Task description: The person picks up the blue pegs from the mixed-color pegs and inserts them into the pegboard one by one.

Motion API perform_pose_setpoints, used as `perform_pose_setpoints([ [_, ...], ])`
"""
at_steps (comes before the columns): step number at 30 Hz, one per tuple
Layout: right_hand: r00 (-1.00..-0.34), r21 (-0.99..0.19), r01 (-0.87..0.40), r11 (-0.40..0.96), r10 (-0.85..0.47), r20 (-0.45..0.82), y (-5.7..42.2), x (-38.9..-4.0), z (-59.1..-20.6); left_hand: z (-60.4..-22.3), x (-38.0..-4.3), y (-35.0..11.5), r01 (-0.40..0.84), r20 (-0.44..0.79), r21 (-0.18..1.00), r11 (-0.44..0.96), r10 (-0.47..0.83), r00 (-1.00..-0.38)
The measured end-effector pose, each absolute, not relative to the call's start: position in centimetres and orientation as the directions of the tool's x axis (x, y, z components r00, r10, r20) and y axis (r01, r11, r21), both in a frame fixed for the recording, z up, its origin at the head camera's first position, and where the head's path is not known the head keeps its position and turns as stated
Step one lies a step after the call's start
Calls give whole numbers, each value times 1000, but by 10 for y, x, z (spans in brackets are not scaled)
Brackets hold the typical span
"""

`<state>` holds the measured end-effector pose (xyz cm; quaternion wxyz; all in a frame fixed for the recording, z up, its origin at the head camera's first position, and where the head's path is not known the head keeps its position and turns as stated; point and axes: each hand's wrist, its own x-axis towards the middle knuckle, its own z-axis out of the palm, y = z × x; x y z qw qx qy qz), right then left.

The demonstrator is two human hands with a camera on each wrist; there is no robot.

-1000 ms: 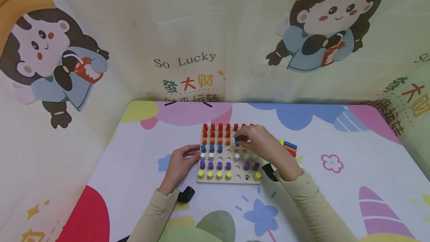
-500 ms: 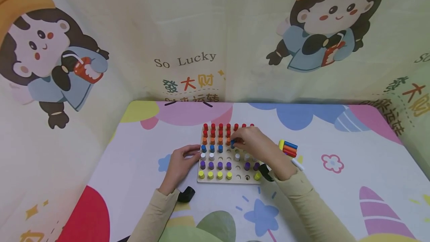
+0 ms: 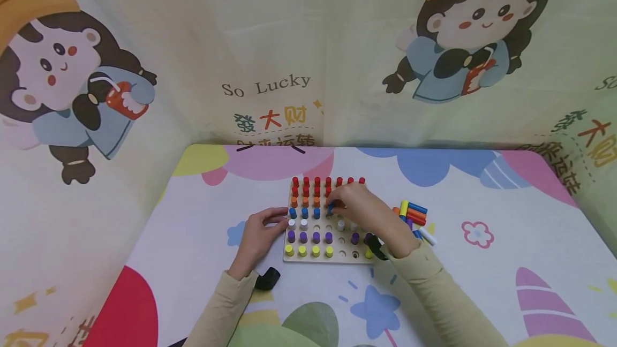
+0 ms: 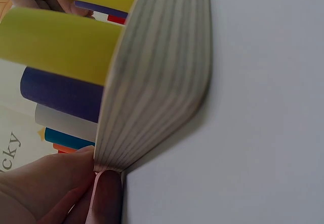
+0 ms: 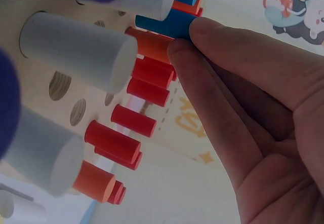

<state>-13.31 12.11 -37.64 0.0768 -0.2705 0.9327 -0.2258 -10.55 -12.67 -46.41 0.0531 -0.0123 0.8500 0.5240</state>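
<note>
A wooden pegboard (image 3: 308, 259) lies on the table with rows of red, orange, blue, white, purple and yellow pegs. My right hand (image 3: 361, 205) pinches a blue peg (image 5: 163, 27) between thumb and fingertip. That peg stands over the blue row, just right of three blue pegs (image 3: 305, 213); whether it sits in a hole is hidden. My left hand (image 3: 257, 240) lies at the board's left side, thumb and fingertips touching its edge. In the left wrist view, the fingertips (image 4: 81, 158) meet the board's side beside the pegs.
Right of the board lies a loose pile of pegs, among them a yellow peg (image 3: 404, 209), orange pegs (image 3: 416, 215) and a white peg (image 3: 427, 236). Bare holes (image 5: 78, 111) show in the board. A printed cloth covers the table (image 3: 193, 240), and a patterned curtain (image 3: 356, 68) hangs behind.
My right hand has moved a little left and toward me over the board, with the blue peg in its fingers. More of the loose pile now shows. The left hand has stayed still.
</note>
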Motion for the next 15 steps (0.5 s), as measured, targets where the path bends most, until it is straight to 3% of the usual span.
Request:
perform_pose_setpoints([
  [15, -849, -454, -440, 775, -523, -70, 117, -134, -379, -466, -105, -127, -75, -101, 893, 444, 36, -994],
])
